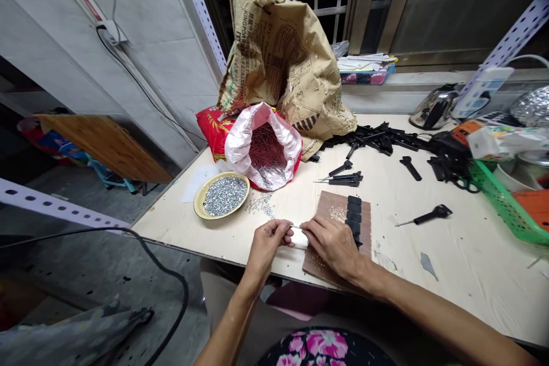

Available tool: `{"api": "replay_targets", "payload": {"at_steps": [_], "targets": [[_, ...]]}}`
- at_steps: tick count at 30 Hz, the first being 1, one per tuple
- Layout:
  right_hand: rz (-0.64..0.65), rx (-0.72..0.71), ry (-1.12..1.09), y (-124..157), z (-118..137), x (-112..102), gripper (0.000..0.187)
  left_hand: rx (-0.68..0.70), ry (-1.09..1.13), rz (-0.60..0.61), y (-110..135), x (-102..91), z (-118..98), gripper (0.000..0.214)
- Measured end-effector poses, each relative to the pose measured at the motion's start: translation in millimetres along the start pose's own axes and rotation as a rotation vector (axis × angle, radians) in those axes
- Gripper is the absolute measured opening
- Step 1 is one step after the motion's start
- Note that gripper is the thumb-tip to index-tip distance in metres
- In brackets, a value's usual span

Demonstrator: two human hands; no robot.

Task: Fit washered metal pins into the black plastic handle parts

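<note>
A thin metal rod spans the gap between my two hands, low over the table's front part. My left hand pinches its left end with thumb and forefinger. The other end is in the closed fingers of my right hand, which rests over a brown board. A row of black plastic pieces lies on that board, partly behind my right hand. To the left stands a yellow bowl of small silvery metal bits, with more bits scattered beside it. Behind it, an open pink-and-white bag holds many thin rods.
A large brown paper sack stands at the back. Black handle-like parts are piled right of it. Single black tools with thin shafts lie about. A green basket and a kettle occupy the right side.
</note>
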State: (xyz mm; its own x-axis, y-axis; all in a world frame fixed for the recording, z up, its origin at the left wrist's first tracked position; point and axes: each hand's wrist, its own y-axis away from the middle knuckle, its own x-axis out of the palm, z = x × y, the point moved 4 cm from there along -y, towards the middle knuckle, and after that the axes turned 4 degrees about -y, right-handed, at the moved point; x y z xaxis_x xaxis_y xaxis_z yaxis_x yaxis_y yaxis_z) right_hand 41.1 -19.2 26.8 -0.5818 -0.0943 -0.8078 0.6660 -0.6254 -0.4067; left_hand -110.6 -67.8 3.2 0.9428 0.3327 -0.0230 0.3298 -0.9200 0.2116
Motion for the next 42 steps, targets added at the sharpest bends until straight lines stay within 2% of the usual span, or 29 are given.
{"api": "replay_targets", "payload": {"at_steps": [5,7,11,13,17,21,24,28,31,33,35,37,39,42], "targets": [[0.025,0.086,-0.302,4,-5,-4,0.016,0.04,-0.003,-0.088,12,6.8,-10,0.027],[0.023,0.097,-0.351,8,-5,-8,0.015,0.056,-0.037,-0.086,16,10.2,-14,0.026],[-0.026,0.055,-0.151,20,-3,-17,0.022,0.035,-0.091,-0.012,20,21.0,-16,0.028],[-0.027,0.058,-0.125,26,-5,-20,0.025,0.088,-0.182,-0.028,21,25.0,-17,0.027],[0.056,0.153,-0.443,28,-15,-15,0.025,0.256,-0.366,-0.069,19,30.9,-17,0.023],[0.102,0.256,-0.62,23,-28,-8,0.028,0.223,-0.349,0.039,11,35.3,-13,0.023],[0.072,0.202,-0.489,23,-29,-8,0.024,0.139,-0.275,0.025,5,32.6,-8,0.024],[-0.025,-0.061,0.003,24,-24,-13,0.018,-0.038,-0.068,0.067,-2,33.7,6,0.029],[-0.022,-0.171,0.195,23,-24,-13,0.018,-0.068,-0.089,0.084,-4,37.0,8,0.031],[-0.011,-0.152,0.185,21,-28,-13,0.017,0.011,-0.229,0.042,-5,38.2,2,0.029],[0.017,-0.085,0.097,19,-35,-13,0.019,0.122,-0.381,-0.011,-6,40.1,-5,0.027],[0.058,-0.003,-0.018,17,-42,-12,0.021,0.19,-0.442,-0.033,-7,43.0,-10,0.024],[0.076,0.065,-0.124,15,-49,-12,0.021,0.17,-0.389,-0.014,-10,46.0,-8,0.024],[0.053,0.114,-0.214,15,-57,-13,0.017,0.043,-0.227,0.051,-17,50.9,0,0.026]]}}
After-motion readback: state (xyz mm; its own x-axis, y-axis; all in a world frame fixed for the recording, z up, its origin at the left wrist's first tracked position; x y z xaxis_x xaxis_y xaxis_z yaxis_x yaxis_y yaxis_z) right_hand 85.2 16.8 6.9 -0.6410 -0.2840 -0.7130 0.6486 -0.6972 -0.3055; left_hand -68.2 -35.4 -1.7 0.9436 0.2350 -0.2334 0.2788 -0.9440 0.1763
